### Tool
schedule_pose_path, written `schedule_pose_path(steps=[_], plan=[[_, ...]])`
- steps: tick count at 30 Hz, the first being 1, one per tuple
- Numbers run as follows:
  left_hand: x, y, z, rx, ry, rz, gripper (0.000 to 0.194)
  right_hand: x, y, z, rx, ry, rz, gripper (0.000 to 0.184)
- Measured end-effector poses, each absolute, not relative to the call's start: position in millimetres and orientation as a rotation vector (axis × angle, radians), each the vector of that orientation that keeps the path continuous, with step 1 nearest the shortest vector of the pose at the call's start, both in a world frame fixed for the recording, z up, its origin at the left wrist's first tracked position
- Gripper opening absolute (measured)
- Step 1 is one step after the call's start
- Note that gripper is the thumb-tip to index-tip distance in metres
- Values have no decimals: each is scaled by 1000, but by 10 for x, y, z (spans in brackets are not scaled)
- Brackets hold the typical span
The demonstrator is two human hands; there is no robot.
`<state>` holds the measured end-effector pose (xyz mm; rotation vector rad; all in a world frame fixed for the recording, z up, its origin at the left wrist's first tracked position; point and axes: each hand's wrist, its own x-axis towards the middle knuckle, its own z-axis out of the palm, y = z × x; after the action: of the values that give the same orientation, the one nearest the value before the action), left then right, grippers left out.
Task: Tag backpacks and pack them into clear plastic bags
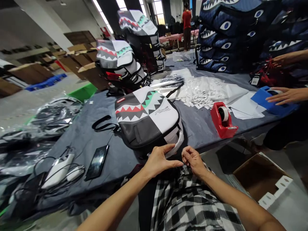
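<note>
A grey-and-white backpack with a printed shark mouth lies flat on the grey table cover, close to the table's near edge. My left hand is at the backpack's lower edge, its thumb against a white strip of wrapping. My right hand sits just beside it, with fingertips pinched together. If anything lies in that pinch, it is too small to make out. At the right, a co-worker's hand rests on a blue plastic item, and their other hand reaches over red tassels.
A red tape dispenser and a heap of small white tags lie on the table. Blue shark-faced backpacks are stacked behind them. A black phone and white cabled devices lie at left. An open cardboard box sits on the floor at right.
</note>
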<state>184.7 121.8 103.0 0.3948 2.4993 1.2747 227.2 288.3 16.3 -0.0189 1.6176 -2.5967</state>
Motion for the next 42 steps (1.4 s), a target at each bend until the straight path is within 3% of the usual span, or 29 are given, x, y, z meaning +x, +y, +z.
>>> schedule_pose_path(steps=[3, 8, 10, 17, 26, 36, 40, 42], plan=[[1875, 1234, 978, 396, 2525, 1279, 73, 2180, 2806, 81, 1, 1691, -2565, 50], [1868, 1284, 889, 429, 2542, 1475, 30, 2134, 2719, -27, 31, 1825, -2497, 49], [1850, 1286, 862, 459, 2491, 1536, 26, 2142, 2718, -58, 11, 1866, -2464, 47], [1822, 1220, 799, 557, 2510, 1500, 24, 2051, 2721, -50, 93, 1760, -2404, 46], [1848, 1199, 698, 786, 2739, 1387, 23, 2119, 2715, 119, 474, 1491, -2378, 61], [1823, 1220, 740, 862, 2683, 1507, 19, 2213, 2742, 267, 236, 685, -2541, 38], [1837, 1229, 809, 644, 2662, 1569, 45, 2120, 2760, 286, 47, 530, -2526, 30], [1839, 1237, 834, 576, 2622, 1510, 47, 2073, 2795, 265, -4, 491, -2531, 30]])
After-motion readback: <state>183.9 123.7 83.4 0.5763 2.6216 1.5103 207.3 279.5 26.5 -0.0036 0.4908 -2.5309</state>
